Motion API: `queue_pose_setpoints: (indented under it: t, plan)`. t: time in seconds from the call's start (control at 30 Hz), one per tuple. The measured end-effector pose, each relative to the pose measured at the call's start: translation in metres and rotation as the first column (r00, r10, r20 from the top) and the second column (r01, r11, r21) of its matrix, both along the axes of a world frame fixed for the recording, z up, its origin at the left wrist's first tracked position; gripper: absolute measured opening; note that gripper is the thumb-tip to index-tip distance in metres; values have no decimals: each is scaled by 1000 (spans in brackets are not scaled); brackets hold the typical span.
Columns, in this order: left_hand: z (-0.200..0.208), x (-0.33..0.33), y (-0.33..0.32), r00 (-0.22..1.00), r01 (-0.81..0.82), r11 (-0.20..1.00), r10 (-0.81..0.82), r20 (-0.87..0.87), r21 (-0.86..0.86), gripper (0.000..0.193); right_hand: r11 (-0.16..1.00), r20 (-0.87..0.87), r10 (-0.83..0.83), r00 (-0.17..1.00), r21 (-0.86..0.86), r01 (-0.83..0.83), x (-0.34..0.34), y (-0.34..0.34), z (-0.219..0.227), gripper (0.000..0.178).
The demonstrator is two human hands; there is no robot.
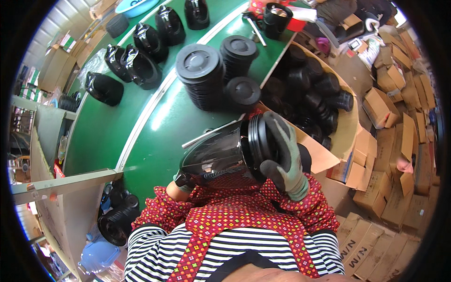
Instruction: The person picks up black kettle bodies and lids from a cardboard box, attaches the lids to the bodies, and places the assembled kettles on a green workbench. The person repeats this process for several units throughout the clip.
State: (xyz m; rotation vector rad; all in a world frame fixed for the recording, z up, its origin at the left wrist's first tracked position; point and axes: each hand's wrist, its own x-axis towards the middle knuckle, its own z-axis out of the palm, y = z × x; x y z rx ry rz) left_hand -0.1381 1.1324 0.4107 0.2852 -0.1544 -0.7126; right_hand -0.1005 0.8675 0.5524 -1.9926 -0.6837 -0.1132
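In front of my chest lies a glossy black jug (211,152), tilted on its side with its narrower end to the left. At its right end sits a round black ribbed cap (258,141). My right hand (287,162), in a grey-green glove with dark fingertips, is closed around the cap, thumb below and fingers above. My left hand (185,188) supports the jug near its narrow end; its fingers are hidden behind the jug, with only the wrist and a bit of glove showing. Just beyond the jug, a stack of black round ribbed caps (199,63) stands on the green work surface (155,136).
Several glossy black jugs (141,68) stand along the far left of the surface. At right, a cardboard box (345,136) holds many black round parts. A dark cup (276,21) and a metal rod tool (256,30) lie at the back. A metal rail (70,185) crosses at left.
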Motion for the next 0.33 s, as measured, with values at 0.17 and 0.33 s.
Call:
queue_pose_setpoints:
  t: [0.17,0.33]
  plan:
    - [-2,5,-24,997,67,998,-67,33,-7,56,995,-64,-31,997,95,37,-31,-22,-6,101]
    - [-32,10,-34,989,129,991,-131,67,24,61,992,-46,-39,998,117,44,-47,-38,-2,100]
